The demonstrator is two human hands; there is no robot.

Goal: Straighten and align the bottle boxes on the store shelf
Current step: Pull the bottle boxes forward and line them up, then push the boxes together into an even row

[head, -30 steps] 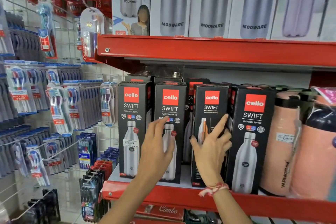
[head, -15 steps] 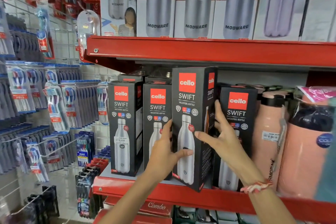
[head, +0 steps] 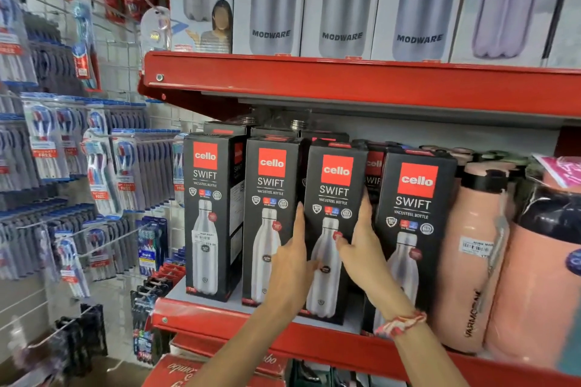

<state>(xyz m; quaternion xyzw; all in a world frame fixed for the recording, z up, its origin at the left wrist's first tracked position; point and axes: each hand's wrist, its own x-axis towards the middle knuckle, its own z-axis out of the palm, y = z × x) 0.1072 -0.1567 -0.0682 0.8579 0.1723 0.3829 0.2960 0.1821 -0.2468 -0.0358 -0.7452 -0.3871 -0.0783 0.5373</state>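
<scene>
Several black cello Swift bottle boxes stand in a front row on the red shelf (head: 314,347), with more boxes behind them. The first box (head: 213,214) and the second box (head: 270,195) stand upright at the left. My left hand (head: 292,264) presses the left edge of the third box (head: 334,185), and my right hand (head: 364,254) grips its right edge. That box faces forward and stands slightly ahead of its neighbours. To its right, the fourth box (head: 413,214) stands upright, touching my right wrist.
Pink flasks (head: 471,245) crowd the shelf's right end. Just overhead is the upper red shelf (head: 345,78), which carries white Modware boxes (head: 342,3). Toothbrush packs (head: 100,173) hang on wire hooks at the left.
Both hands took the third box out of the row, turned its front forward, and have now lowered it back into the gap between the second and fourth boxes.
</scene>
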